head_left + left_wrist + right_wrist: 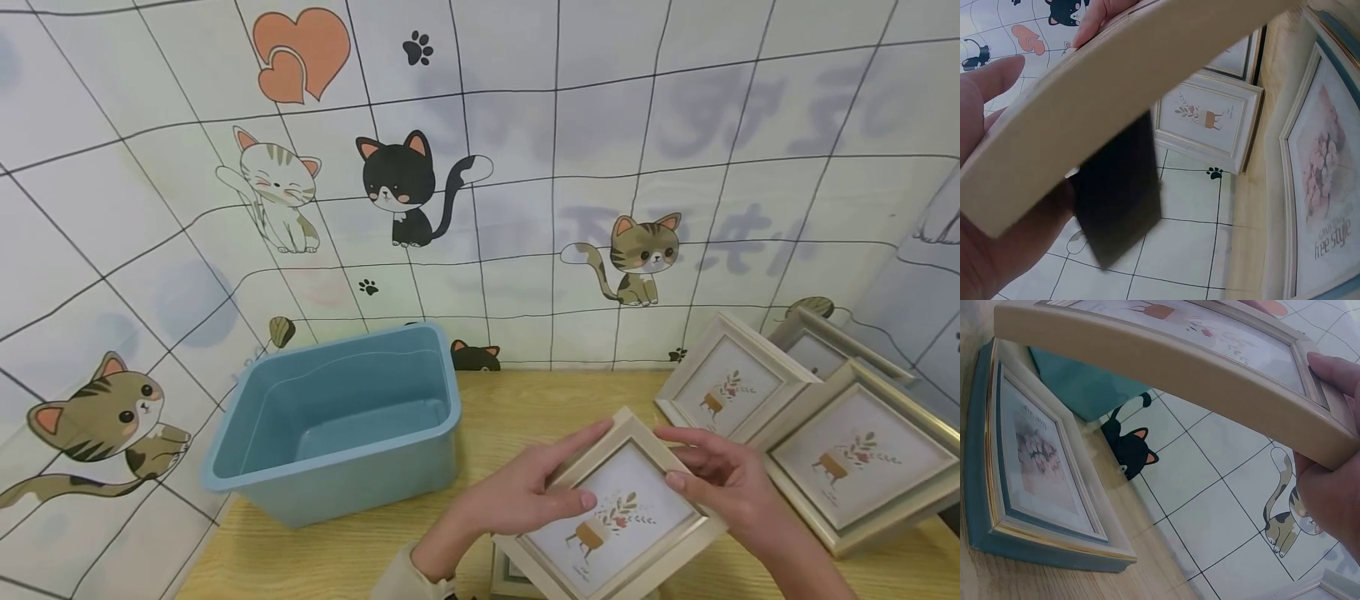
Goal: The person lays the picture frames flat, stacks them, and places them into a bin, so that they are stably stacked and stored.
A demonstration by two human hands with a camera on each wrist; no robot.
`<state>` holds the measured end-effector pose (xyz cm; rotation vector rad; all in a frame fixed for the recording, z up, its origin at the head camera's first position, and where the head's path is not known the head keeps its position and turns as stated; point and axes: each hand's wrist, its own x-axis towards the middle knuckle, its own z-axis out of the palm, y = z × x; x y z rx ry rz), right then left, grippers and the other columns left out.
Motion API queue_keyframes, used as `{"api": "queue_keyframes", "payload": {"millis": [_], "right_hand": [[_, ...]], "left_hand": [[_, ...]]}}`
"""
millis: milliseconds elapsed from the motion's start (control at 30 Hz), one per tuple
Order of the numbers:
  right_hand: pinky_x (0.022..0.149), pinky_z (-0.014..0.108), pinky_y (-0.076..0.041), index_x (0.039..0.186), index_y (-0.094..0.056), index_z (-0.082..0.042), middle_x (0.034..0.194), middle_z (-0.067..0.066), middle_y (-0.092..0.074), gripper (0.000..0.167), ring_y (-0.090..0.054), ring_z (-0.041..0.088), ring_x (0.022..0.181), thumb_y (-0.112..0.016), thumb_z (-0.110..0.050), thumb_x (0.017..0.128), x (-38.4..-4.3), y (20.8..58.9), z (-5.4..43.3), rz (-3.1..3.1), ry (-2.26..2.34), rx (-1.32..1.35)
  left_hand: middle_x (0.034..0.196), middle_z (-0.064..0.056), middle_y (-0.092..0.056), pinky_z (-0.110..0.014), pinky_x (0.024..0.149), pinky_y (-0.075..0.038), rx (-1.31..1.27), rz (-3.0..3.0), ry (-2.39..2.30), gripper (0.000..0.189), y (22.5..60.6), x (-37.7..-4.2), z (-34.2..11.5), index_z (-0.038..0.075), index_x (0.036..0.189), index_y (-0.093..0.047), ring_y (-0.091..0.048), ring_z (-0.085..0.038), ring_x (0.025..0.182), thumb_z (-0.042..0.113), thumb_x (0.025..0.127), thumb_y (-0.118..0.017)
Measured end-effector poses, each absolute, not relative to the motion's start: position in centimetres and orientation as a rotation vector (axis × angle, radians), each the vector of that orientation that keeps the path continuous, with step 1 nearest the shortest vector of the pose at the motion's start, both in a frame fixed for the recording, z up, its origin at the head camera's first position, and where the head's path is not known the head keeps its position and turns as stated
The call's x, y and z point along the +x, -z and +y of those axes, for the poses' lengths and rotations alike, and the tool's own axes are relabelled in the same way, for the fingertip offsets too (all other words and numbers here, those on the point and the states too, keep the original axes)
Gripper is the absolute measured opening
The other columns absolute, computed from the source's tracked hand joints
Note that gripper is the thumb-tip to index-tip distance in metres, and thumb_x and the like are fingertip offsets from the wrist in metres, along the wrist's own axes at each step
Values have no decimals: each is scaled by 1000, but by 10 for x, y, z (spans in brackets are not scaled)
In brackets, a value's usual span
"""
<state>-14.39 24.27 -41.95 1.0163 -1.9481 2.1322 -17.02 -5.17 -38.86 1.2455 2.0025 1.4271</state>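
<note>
Both hands hold a cream picture frame (622, 525), tilted, with a printed flower-pot picture under its glazing. My left hand (510, 496) grips its left side, the thumb lying over the picture. At the opposite side my right hand (727, 492) pinches the border near a corner, thumb in front and fingers behind. A dark stand flap (1122, 194) sticks out from the back of the held frame in the left wrist view. Under it on the table lies a teal-edged frame (1050, 465) with a pink flower picture, mostly hidden in the head view.
A blue plastic basin (337, 471) stands on the wooden table (540, 400) at left. To the right several more frames lean close together, among them a gold-edged one (862, 458) and a cream one (727, 383). A cat-patterned sheet (517, 250) covers the wall behind.
</note>
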Motion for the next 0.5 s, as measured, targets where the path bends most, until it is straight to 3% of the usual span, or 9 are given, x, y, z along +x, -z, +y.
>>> {"api": "queue_keyframes", "payload": {"millis": [233, 500], "right_hand": [[56, 37, -59, 141, -61, -8, 117, 6, -75, 65, -76, 22, 81, -47, 29, 89, -143, 422, 249, -1921, -2150, 969], [52, 40, -58, 141, -62, -9, 114, 7, -76, 63, -76, 23, 78, -45, 28, 92, -139, 428, 251, -1878, -2217, 780]], "left_hand": [[154, -7, -48, -21, 82, -55, 1278, 2031, -1388, 67, 398, -172, -58, 25, 166, -19, -65, 0, 102, 16, 108, -52], [157, 0, -44, -24, 81, -56, 1208, 2054, -1527, 57, 404, -174, -65, 21, 161, -35, -65, -1, 100, 12, 108, -53]]}}
